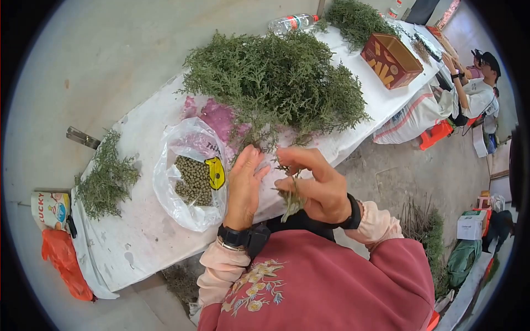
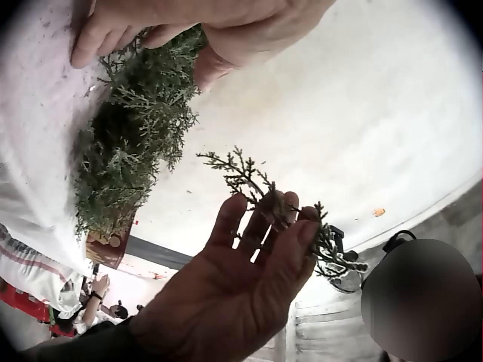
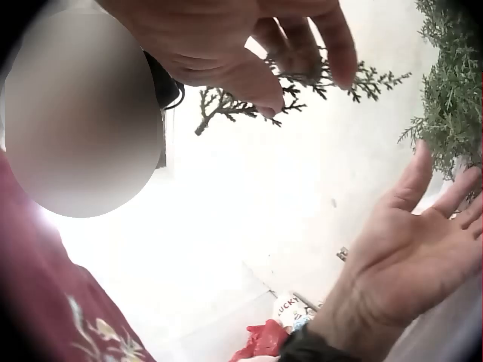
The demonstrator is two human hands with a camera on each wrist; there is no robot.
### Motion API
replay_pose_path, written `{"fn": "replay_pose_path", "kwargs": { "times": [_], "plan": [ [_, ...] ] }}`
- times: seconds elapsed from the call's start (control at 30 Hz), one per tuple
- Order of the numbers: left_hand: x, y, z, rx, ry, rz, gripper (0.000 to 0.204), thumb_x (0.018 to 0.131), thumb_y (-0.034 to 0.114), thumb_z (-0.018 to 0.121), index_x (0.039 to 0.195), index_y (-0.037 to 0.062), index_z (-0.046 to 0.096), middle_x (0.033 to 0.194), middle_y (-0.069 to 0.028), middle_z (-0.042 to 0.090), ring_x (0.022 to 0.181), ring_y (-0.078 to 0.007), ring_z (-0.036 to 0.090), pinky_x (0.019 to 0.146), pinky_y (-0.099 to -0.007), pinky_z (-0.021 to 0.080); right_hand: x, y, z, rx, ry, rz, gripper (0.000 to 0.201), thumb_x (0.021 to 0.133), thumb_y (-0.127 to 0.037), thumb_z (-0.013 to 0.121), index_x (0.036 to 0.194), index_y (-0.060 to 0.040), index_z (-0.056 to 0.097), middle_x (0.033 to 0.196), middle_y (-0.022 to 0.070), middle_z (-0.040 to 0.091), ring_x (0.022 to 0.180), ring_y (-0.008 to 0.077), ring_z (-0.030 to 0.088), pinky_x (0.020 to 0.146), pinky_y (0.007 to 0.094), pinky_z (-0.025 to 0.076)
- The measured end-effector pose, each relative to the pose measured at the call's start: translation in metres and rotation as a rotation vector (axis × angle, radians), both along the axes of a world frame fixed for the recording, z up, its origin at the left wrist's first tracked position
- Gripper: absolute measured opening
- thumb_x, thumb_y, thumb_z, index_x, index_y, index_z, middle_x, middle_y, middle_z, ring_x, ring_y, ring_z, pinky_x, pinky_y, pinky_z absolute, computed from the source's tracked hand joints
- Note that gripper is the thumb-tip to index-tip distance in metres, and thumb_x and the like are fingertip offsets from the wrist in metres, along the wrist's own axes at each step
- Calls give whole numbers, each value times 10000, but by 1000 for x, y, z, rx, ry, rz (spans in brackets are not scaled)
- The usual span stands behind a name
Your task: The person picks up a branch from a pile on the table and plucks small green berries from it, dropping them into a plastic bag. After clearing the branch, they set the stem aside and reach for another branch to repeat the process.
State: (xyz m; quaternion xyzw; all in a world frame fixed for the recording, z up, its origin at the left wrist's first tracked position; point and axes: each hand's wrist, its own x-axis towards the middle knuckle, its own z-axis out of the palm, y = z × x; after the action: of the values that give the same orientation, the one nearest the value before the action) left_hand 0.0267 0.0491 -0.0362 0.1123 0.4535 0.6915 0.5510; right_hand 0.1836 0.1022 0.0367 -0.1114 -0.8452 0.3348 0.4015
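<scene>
Small flat-leaved green sprig with a dark stem (image 1: 292, 199): at dial centre, head view, over the near edge of the white-covered table (image 1: 135, 243). Right hand (image 1: 327, 193), at 3 o'clock, pinches it between thumb and curled fingers, grip nearly closed; both ends stick out. Left hand (image 1: 243, 190), at 9: open, fingers extended, nothing held. Fingertips near the heap's lower fringe; contact cannot be told.

Large loose heap of feathery green cuttings (image 1: 276, 77) at 12, hiding part of the clear red-capped plastic bottle (image 1: 291, 23) behind. Pink-purple stain (image 1: 218, 115) at 10–11.

Left hand stands between sprig and clear plastic bag of round brown-green pellets (image 1: 193, 179) at 9. Farther at 9, smaller green bunch (image 1: 107, 179).

Open red-brown cardboard box (image 1: 389, 62) at 1; second green heap (image 1: 358, 21) beyond. White woven sack with red stripes (image 1: 411, 117) at 2, beside the table. Cut branches (image 1: 425, 231) on the floor, 3–4.
</scene>
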Motion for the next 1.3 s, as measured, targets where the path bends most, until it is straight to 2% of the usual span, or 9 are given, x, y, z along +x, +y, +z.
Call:
{"fn": "replay_pose_path", "kwargs": {
  "times": [0.17, 0.27, 0.4, 0.53, 0.6, 0.63, 0.73, 1.03, 1.3],
  "plan": [
    [5, -23, 23, -10, 64, 29, 457, 874, 228, 581, 1219, -49, 468, 1151, -148, 554, 1015, -197, 548, 855, -326, 440, -6, -2, -22, 257, 43, -82, 312, 689, 52, 610, 972, -72, 658, 1242, 193, 471, 1043, 327, 515, 827, 377, 457],
    [-3, -49, 39, 218, -157, -278, 369, 855, 169, 593, 1147, -50, 533, 1010, -131, 618, 929, -188, 587, 822, -306, 457, -10, -9, -35, 193, -10, 29, 302, 697, 39, 607, 970, -80, 657, 1258, 196, 460, 1068, 341, 495, 856, 392, 442],
    [-6, -61, 36, 40, -14, -153, 292, 830, 105, 603, 1078, -46, 570, 935, -120, 634, 840, -185, 615, 760, -282, 482, -27, -13, -41, 328, -168, 151, 304, 702, 22, 601, 977, -96, 657, 1258, 196, 460, 1107, 355, 459, 894, 415, 413],
    [-23, -78, 19, 40, -76, -50, 225, 830, 66, 592, 1029, -39, 582, 894, -114, 636, 797, -186, 625, 723, -282, 505, -39, -21, -38, 127, -65, 323, 298, 709, -5, 609, 992, -88, 650, 1270, 186, 452, 1145, 344, 426, 896, 404, 405],
    [-28, -83, 21, 40, -68, -15, 204, 832, 55, 581, 1015, -36, 582, 893, -114, 631, 806, -200, 623, 715, -306, 512, -36, -17, -35, -388, 106, 300, 272, 765, -27, 603, 1035, -47, 624, 1227, 161, 503, 1105, 269, 475, 870, 359, 418],
    [-29, -85, 21, 43, -68, 1, 184, 833, 44, 570, 1000, -33, 583, 892, -114, 625, 814, -213, 620, 707, -330, 520, -40, -17, -37, -390, 106, 312, 272, 765, -27, 603, 1035, -47, 624, 1227, 161, 503, 1105, 269, 475, 870, 359, 418],
    [-28, -85, 21, 50, -73, 22, 164, 839, 35, 554, 986, -31, 582, 883, -116, 620, 832, -233, 618, 699, -362, 530, -49, -11, -46, -1054, 144, 144, 285, 830, -73, 586, 1104, 1, 572, 1154, 136, 559, 1041, 185, 519, 852, 307, 426],
    [-16, -74, 16, 114, -159, -25, 185, 859, 48, 550, 1018, -38, 586, 907, -119, 637, 791, -199, 631, 718, -309, 529, -76, -17, -45, -1267, 183, 148, 299, 869, -90, 563, 1150, 7, 531, 1082, 110, 599, 970, 144, 554, 830, 271, 440],
    [-12, -77, 16, 82, -134, -162, 216, 863, 64, 559, 1052, -40, 579, 926, -107, 636, 865, -181, 618, 743, -296, 520, -75, -17, -52, -1294, 169, 164, 196, 839, -49, 603, 1030, -6, 595, 952, 59, 630, 901, 113, 568, 789, 241, 446]
  ]
}}
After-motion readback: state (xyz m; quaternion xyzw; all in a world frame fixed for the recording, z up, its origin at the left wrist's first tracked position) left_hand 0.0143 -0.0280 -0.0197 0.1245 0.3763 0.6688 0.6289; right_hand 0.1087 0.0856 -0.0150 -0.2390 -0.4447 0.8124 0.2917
